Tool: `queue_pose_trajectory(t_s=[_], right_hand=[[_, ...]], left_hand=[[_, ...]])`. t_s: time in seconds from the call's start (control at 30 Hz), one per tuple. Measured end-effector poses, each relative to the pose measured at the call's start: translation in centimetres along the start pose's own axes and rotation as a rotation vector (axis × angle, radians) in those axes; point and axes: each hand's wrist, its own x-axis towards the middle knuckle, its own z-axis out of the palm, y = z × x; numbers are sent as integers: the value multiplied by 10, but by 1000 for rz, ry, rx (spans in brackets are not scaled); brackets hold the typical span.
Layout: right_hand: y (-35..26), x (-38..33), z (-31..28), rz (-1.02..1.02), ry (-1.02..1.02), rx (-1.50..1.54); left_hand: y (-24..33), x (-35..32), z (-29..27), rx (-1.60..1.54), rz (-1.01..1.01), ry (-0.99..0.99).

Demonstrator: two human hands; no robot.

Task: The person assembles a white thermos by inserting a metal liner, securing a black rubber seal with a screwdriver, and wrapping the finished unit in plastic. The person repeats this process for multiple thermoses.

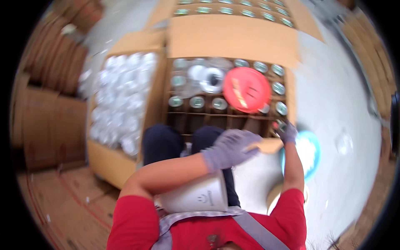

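In a grey glove, my left hand [234, 149] hovers over my knees at the near edge of the divided carton [293, 83], fingers stretched toward the near flap. At that carton's near right corner, my right hand [286, 132], also gloved, closes round a small item. Blur and the fingers hide most of it; a reddish bit shows. Several round, greenish glass items [196, 102] stand in the carton's compartments, with the nearest row mostly dark. A red round plastic lid [246, 89] lies on top, beside a white roll [211, 80] and clear plastic. A white bucket [196, 195] rests against my lap.
To the left stands an open carton [148, 100] packed with clear, shiny pieces [123, 96]. Another carton [233, 7] of glass items stands at the far side. A blue basin [317, 154] sits on the floor right of my forearm. Stacked brown cartons [54, 125] line the left.
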Motion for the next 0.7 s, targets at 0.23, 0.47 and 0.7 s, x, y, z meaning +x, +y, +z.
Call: queue_pose_trajectory(t_s=[0.23, 0.47, 0.7], right_hand=[[3, -44, -137, -136, 140, 220], [-6, -99, -224, -152, 281, 833], [-13, -111, -228, 49, 311, 1396]], left_hand=[[7, 17, -69, -209, 46, 741], [13, -65, -74, -363, -216, 205], [25, -116, 5, -152, 150, -115]])
